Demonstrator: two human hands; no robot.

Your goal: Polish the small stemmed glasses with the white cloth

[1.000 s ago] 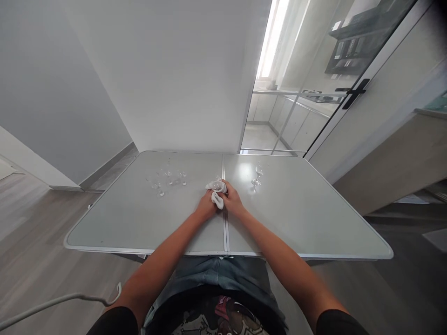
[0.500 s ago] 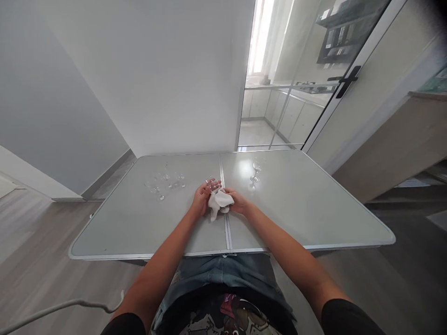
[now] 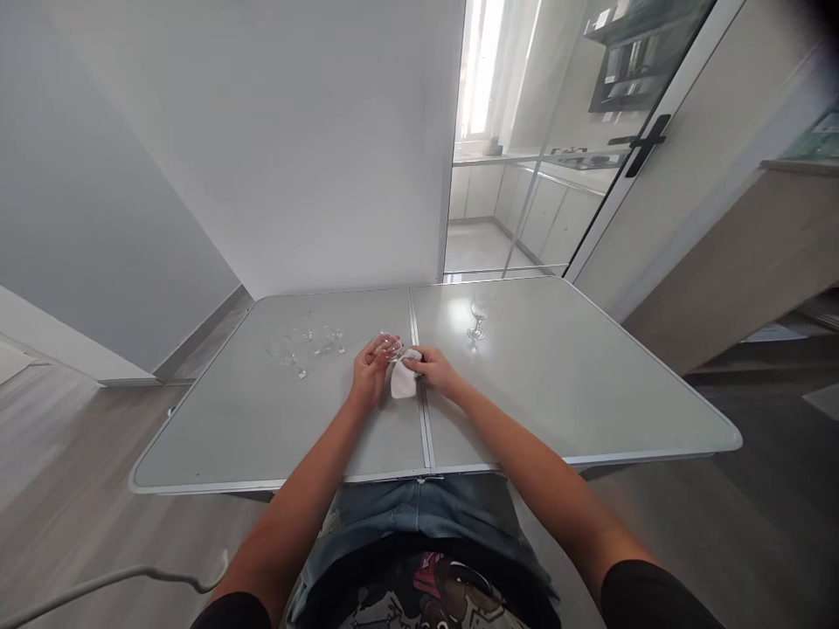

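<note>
A clear wine glass point(image 3: 391, 348) lies tilted in my left hand point(image 3: 370, 367), its bowl against my curled fingers. Just to the right, my right hand point(image 3: 433, 367) pinches a white cloth point(image 3: 404, 381) that hangs down over the table's middle seam. The cloth is close to the lower end of the glass; whether it touches the glass I cannot tell. Several small clear glasses point(image 3: 301, 370) stand in a group on the left part of the table, and another stemmed glass point(image 3: 477, 320) stands upright on the right part, beyond my right hand.
The grey folding table point(image 3: 564, 384) has a pale metal rim and a seam across its middle. A white wall point(image 3: 328, 157) rises behind it. A glass door with a black handle point(image 3: 646, 144) is at the back right, and a pale cable point(image 3: 131, 572) hangs at the lower left.
My left hand has shifted slightly left and up with the glass. The cloth now hangs more gathered from my right hand, which has drawn a little apart from the glass.
</note>
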